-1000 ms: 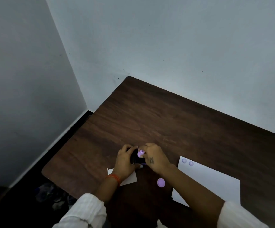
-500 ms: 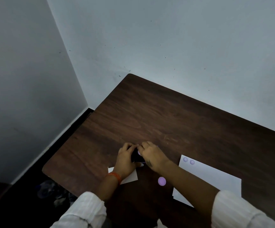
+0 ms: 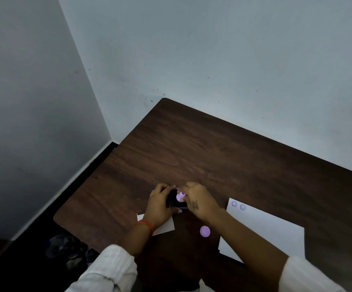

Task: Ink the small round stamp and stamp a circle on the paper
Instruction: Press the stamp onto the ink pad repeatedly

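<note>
1. Small round lilac plastic stamp: pinched in fingertips of right hand, held over dark ink pad near front-centre of table. Contact between stamp face and pad: cannot tell, fingers hide it.
2. Right hand: fingers curled tight around stamp, closed grip; small dark mark visible on back of hand.
3. Dark ink pad: black, low, with a thin purple edge showing on near side; lies on table between both hands.
4. Left hand: wrapped around left side of ink pad, fingers bent over its far edge, thumb at near edge; closed onto pad. Orange band on left wrist.
5. Small white paper scrap: flat on table, partly under left wrist and hand.
6. Round lilac cap: lies flat on table, nearer the person than the hands, between paper scrap and large sheet, touching neither.
7. Large white paper sheet: flat on table, right of hands, partly crossed by right forearm. Two faint purple circle prints side by side at its far left corner.
8. Dark brown wood-grain table: set into corner of pale grey-blue walls.
9. White sleeves on both forearms, pushed up from wrists.
</note>
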The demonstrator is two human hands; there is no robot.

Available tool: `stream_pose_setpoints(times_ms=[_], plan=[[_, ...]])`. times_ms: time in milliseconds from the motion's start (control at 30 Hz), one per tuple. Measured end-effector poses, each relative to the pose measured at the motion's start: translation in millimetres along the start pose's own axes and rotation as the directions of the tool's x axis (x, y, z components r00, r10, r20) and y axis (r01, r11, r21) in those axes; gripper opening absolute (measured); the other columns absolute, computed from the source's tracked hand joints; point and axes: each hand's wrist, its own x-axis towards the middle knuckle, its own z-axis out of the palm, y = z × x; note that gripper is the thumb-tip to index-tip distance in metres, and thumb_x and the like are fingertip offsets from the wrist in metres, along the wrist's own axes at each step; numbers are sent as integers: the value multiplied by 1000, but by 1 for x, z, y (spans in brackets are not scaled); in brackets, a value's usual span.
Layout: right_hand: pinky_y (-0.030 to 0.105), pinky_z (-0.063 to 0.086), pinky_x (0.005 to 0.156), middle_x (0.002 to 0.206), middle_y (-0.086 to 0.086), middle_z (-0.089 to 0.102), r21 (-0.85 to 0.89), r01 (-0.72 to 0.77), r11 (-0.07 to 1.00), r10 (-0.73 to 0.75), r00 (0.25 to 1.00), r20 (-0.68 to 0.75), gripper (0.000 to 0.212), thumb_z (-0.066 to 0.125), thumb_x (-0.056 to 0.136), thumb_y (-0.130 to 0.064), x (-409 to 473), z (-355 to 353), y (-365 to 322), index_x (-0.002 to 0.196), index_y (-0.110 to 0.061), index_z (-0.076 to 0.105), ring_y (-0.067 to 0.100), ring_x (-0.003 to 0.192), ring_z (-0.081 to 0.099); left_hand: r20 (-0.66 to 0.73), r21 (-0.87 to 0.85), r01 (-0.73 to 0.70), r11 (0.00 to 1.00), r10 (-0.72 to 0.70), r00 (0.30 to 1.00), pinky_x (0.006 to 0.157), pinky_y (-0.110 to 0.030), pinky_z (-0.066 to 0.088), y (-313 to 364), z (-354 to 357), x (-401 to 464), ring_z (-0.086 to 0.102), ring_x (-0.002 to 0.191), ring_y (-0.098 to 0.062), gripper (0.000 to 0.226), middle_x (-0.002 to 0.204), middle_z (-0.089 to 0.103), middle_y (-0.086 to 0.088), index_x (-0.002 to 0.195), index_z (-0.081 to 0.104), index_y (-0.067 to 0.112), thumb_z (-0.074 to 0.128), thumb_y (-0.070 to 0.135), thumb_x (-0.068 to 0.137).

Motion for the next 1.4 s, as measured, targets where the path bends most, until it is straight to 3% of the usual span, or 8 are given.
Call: stream_pose_setpoints(times_ms=[167,467,667,767,900,1033,1167,1400], plan=[[37,42,97,126,17,53,-185,71,980,-57,995,80,32,46,89,-5,-7,13,-4,121,-5,51,29,117,49,-8,12,-4,1000,4,1000,102,-43,42,-1,1,0,45,116,-27,78,127,45,-10,132,45,14,82,21,64],[40,44,95,124,19,53,-170,0,986,3,1000,14,29,44,91,-6,-8,13,-16,119,-3,51,31,116,48,-7,22,-7,1000,7,1000,104,-43,41,-2,2,0,44,116,-26,76,128,44,-10,134,43,15,79,18,66],[40,40,99,131,20,50,-293,147,945,-120,987,108,35,42,91,-6,-7,14,-2,126,-3,45,31,121,43,-1,21,-8,1000,8,1000,103,-44,42,0,1,1,45,115,-27,77,128,44,-11,133,44,14,80,18,66],[37,44,92,119,17,57,-200,79,977,-74,997,30,30,46,88,-3,-4,16,-7,117,-2,54,30,112,52,-3,11,-3,1000,3,1000,103,-44,41,0,1,1,44,117,-29,76,128,44,-12,133,45,13,80,16,65],[8,44,73,89,-16,60,227,19,974,108,839,-534,29,40,92,-26,5,-2,-18,92,-24,69,10,87,63,-7,-3,3,1000,-3,1000,101,-44,42,1,0,1,46,114,-29,78,125,46,-12,130,48,12,83,18,60],[34,43,79,99,18,62,-31,-51,998,50,998,-28,22,47,88,-11,-13,1,7,96,-2,65,30,93,58,-5,-11,12,1000,-12,1000,101,-43,44,1,0,1,46,115,-27,80,125,45,-10,132,46,14,84,18,61],[35,41,95,124,16,53,-190,5,982,1,1000,31,28,48,91,-8,-11,8,4,118,-5,52,28,115,47,6,-6,18,1000,-18,1000,101,-42,44,-1,1,2,44,114,-25,81,126,44,-7,133,44,16,83,20,62],[32,43,92,119,16,58,-104,-58,993,51,996,-70,25,47,90,-5,-11,13,4,113,-3,56,26,110,52,8,0,24,1000,-24,1000,102,-43,43,-1,1,3,43,116,-25,79,128,42,-8,133,44,16,82,20,64]])
